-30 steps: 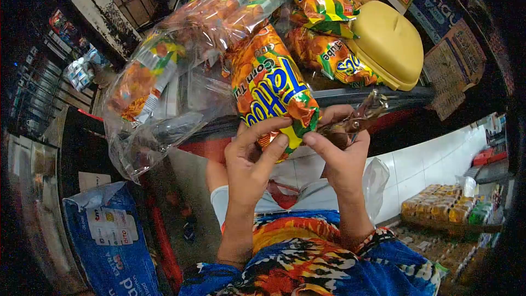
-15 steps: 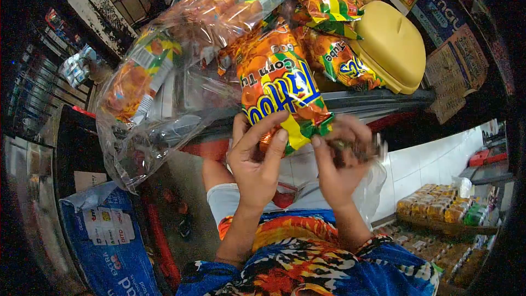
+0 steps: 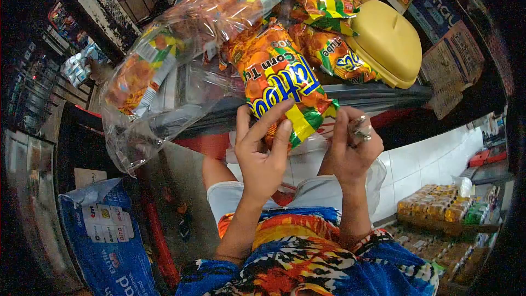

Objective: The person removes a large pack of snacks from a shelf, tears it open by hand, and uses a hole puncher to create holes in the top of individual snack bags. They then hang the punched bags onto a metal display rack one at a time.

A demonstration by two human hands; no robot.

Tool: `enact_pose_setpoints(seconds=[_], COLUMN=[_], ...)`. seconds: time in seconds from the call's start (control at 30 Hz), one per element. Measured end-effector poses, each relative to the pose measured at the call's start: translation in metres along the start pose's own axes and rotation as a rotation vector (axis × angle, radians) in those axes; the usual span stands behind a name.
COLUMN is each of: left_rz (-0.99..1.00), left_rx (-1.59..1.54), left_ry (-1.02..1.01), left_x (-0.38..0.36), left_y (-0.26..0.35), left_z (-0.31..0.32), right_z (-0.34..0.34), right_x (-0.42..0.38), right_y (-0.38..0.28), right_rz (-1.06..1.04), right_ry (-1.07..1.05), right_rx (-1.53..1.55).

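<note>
An orange corn-tube snack packet with blue lettering hangs down from the counter edge. My left hand grips its lower end, fingers over the yellow and green corner. My right hand is just to the right of the packet's corner, closed around a small metal tool whose shiny tip sticks up above my fingers; it looks like a stapler, but I cannot tell for sure.
More snack packets lie on the counter beside a yellow lidded container. A large clear plastic bag of snacks hangs at the left. A blue sack stands low left. Small bottles sit low right.
The metal tool went from pointing out to the right to being drawn in and held upright in my right hand. My left hand has shifted slightly up the packet.
</note>
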State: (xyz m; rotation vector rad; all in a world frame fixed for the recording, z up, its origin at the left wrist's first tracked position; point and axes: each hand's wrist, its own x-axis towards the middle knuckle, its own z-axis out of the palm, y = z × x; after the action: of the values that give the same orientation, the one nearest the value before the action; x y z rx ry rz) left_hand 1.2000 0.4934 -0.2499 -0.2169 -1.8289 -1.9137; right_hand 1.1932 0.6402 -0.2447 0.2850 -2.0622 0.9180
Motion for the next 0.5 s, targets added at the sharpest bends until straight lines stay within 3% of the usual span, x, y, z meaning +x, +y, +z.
enact_pose_setpoints(seconds=[0.17,0.23,0.27,0.3,0.37,0.43,0.5], left_rz=[0.033,-0.128,-0.113,-0.103,-0.062,-0.034,-0.127], left_rx=[0.077,0.000,-0.020,-0.030,-0.021,-0.002,-0.082], left_ry=[0.003,0.008,0.010,0.011,-0.019,-0.055,-0.185], left_x=[-0.003,-0.005,-0.004,-0.004,-0.003,-0.004,-0.004], left_y=[-0.002,0.006,0.005,0.003,-0.004,-0.005,0.002], left_z=[0.001,0.001,0.001,0.000,-0.005,-0.009,-0.012], right_z=[0.004,0.009,0.007,0.009,0.013,0.008,0.008], right_x=[-0.005,-0.005,-0.006,-0.007,-0.010,-0.013,-0.014], right_y=[0.007,0.006,0.005,0.003,-0.001,-0.002,-0.004], right_rz=[0.249,0.630,0.877,0.875,0.917,0.915,0.945], right_ry=[0.010,0.143,0.099,0.100,0.153,0.134,0.145], right_rx=[0.162,0.627,0.795,0.797,1.242,1.250,1.180])
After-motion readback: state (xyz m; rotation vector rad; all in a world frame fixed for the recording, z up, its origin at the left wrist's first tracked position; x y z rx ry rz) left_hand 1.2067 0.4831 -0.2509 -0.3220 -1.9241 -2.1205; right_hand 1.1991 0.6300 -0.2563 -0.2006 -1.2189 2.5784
